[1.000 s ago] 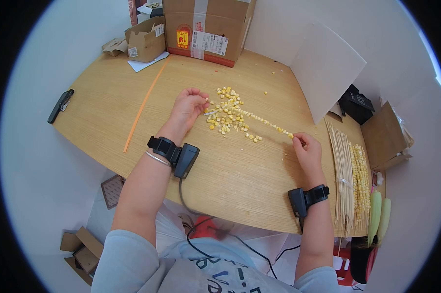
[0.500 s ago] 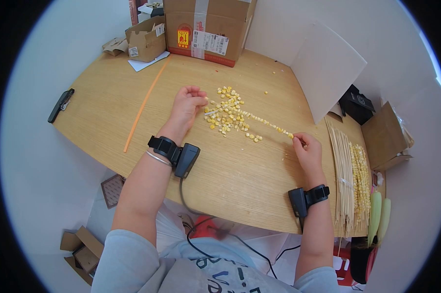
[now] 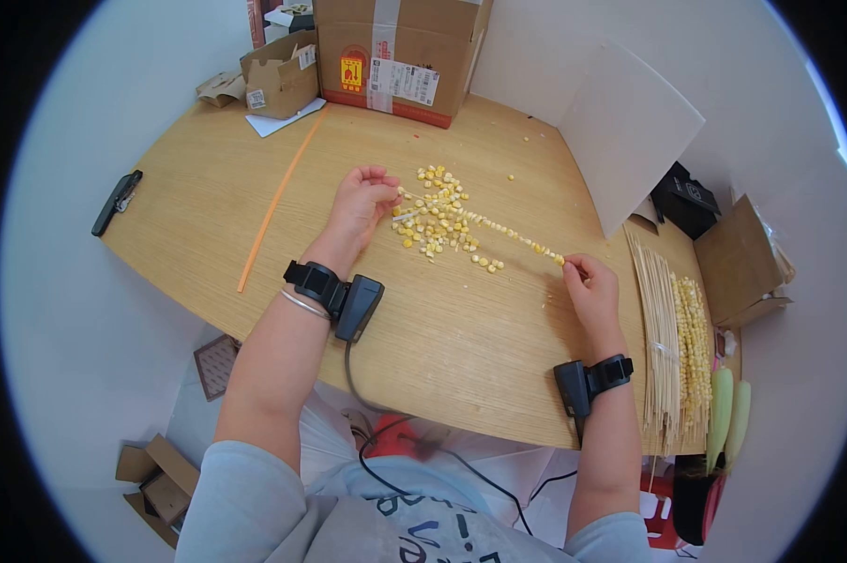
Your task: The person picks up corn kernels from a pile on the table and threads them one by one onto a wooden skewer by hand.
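Head camera, looking down: a person works at a wooden worktop with one thin skewer held slantwise between two hands. The right hand pinches the near end between thumb and fingertips. The left hand has its fingers curled together at the far tip; whether they grip the stick or a single kernel is too small to tell. Kernels are threaded along the skewer, but their number cannot be made out. Under and beside it lies one loose heap of corn kernels, too many and too small to count, with a few strays farther off. Each wrist carries a black strapped device, two in all, the left one trailing a cable that runs out of sight below the worktop's edge. At the right edge lie one bundle of bare sticks, a row of already filled skewers just beside it, and two corn cobs, partly cut off by the dark rim of the lens. At the far edge stand two cardboard boxes, a large one cropped at the top and a small open one. One orange strip lies left of the hands.
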`<state>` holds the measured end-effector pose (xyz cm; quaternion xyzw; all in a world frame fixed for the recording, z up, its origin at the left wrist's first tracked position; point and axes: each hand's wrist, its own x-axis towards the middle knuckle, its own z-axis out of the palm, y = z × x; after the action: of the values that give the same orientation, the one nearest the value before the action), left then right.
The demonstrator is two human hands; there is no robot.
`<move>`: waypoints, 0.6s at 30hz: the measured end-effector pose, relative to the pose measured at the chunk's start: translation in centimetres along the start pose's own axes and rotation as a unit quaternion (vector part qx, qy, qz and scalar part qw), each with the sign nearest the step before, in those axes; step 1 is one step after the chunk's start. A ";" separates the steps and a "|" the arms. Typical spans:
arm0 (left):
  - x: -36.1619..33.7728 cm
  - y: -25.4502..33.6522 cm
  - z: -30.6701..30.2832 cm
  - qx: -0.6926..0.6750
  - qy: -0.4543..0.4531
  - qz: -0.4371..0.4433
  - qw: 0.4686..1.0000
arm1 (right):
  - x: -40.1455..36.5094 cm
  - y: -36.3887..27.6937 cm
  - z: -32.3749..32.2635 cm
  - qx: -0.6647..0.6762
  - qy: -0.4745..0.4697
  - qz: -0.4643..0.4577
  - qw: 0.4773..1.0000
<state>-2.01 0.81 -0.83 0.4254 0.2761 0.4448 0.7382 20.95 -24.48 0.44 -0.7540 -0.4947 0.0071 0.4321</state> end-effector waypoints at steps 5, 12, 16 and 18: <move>0.0 0.1 -0.3 -0.008 0.020 -0.009 1.000 | 0.0 -0.1 0.0 0.001 0.002 -0.002 1.000; 0.1 0.1 -0.4 -0.027 0.020 -0.007 0.999 | 0.0 -0.1 0.0 -0.002 0.001 -0.009 1.000; 0.1 0.1 -0.4 -0.032 0.019 -0.009 0.999 | 0.0 0.0 0.0 -0.009 0.000 -0.012 1.000; 0.0 0.1 -0.4 -0.035 0.019 -0.008 0.999 | 0.0 -0.1 0.0 -0.007 0.000 -0.010 1.000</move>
<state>-2.32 1.00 -0.92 0.3884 0.2773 0.4566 0.7508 20.92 -24.45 0.50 -0.7523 -0.5019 -0.0008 0.4268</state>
